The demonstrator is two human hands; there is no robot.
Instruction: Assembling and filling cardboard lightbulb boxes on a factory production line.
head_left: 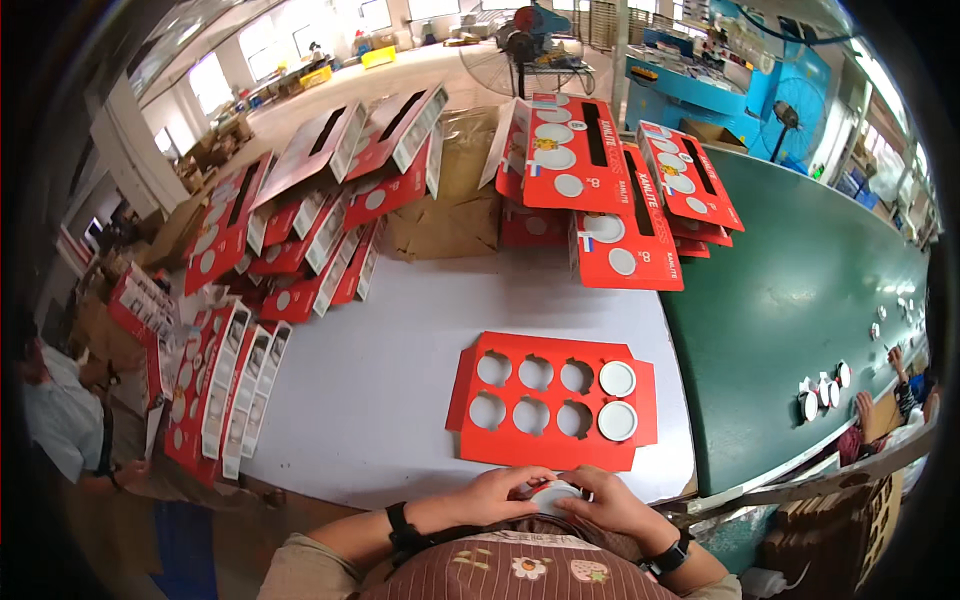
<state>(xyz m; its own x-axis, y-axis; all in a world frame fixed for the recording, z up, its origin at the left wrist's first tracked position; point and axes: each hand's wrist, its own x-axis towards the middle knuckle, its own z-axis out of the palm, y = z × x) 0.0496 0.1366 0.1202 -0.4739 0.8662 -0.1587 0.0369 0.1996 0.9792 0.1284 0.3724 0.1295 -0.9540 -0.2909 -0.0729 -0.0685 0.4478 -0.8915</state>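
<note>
Close to my body at the near table edge, my left hand [497, 494] and my right hand [608, 502] are both closed around a round white disc [556, 497] with some red at its far side. Fingers cover part of it. Just beyond my hands a red cardboard insert [543, 452] lies flat on the table, with several round cut-outs in two rows. White discs sit in its right-hand column: an upper disc [618, 378] and a lower disc [617, 421]. The other cut-outs show the pale tabletop through them.
Red and white printed boxes stand in a left stack [300, 240] and a right stack [600, 190] beyond the insert. A green conveyor belt [790, 290] runs along the right, carrying white discs [825, 393]. Other people work at left [65, 410] and far right.
</note>
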